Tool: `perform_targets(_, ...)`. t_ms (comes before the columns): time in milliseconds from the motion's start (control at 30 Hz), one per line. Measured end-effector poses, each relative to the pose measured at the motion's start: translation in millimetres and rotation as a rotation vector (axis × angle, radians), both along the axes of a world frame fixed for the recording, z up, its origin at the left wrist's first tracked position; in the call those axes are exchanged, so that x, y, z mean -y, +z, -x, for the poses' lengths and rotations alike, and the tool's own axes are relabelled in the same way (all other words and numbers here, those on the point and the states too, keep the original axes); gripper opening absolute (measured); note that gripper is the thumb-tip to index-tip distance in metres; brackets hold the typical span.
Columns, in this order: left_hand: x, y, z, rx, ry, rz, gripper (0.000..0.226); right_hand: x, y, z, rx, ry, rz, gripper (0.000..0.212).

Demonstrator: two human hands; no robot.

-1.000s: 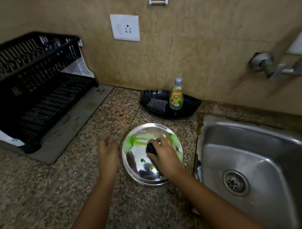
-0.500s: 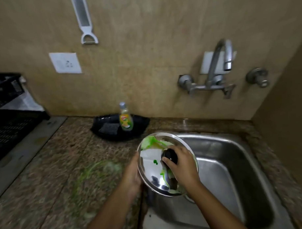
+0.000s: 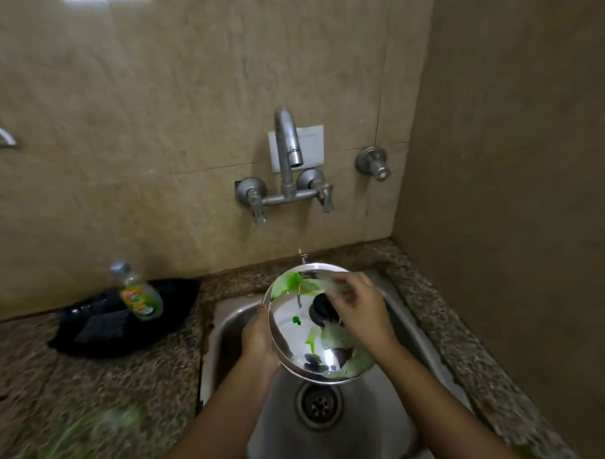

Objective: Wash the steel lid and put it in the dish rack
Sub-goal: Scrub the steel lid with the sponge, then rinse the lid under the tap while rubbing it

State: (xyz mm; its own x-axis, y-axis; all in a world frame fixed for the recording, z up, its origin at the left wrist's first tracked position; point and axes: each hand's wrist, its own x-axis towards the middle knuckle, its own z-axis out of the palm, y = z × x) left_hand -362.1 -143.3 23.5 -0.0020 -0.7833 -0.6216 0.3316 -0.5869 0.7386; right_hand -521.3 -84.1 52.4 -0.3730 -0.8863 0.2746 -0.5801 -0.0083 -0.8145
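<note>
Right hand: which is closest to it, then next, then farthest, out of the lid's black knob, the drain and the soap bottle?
From the right hand:
1. Black knob, touching its fingers.
2. Drain, below in the sink.
3. Soap bottle, far left on the counter.

lid: shiny silver with green soapy smears, black knob
counter: speckled brown and grey, green smear left of the hands
bottle: clear, yellow and red label
tray: black
sink: grey steel
wall: beige
</note>
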Motion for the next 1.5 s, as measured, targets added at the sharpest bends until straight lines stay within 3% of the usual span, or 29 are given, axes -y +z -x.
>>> perform_targets(200,27.2,-0.2,15.3,-0.014,-0.024,-0.005,0.051,49.4,31.6,40.2,0.309,-0.145,0.065,0.024)
perform_targets(400,42.0,9.6,22.1,-0.006,0.010,0.035,0.051,120.2,76.4,44.2,0.312,-0.087,0.021,0.043)
perform_targets(833,43.7,13.6,22.5,-0.038,0.027,0.074,0.036,152.0,80.2,21.3,0.148,-0.271,0.029,0.038)
perform_targets(1100,41.3,-3.0,22.0,-0.044,0.003,0.081,0.048,155.6,77.6,25.1,0.338,-0.301,0.070,0.046)
perform_targets(1233,38.0,-0.7,19.2,-0.049,-0.004,0.075,0.039,139.3,70.3,21.6,0.386,-0.168,-0.009,0.027)
perform_targets(1333,37.5,1.4,18.4,-0.038,-0.012,0.035,0.040,107.2,47.4,9.8,0.128,0.025,-0.245,0.033)
perform_targets(1400,38.2,3.0,20.4,-0.044,0.006,0.011,0.043,86.1,31.5,0.1,-0.276,0.148,-0.385,0.037)
perform_targets(1500,39.6,-0.4,24.3,-0.029,-0.018,0.009,0.046,64.9,13.1,-23.3,-0.805,0.261,-0.409,0.057)
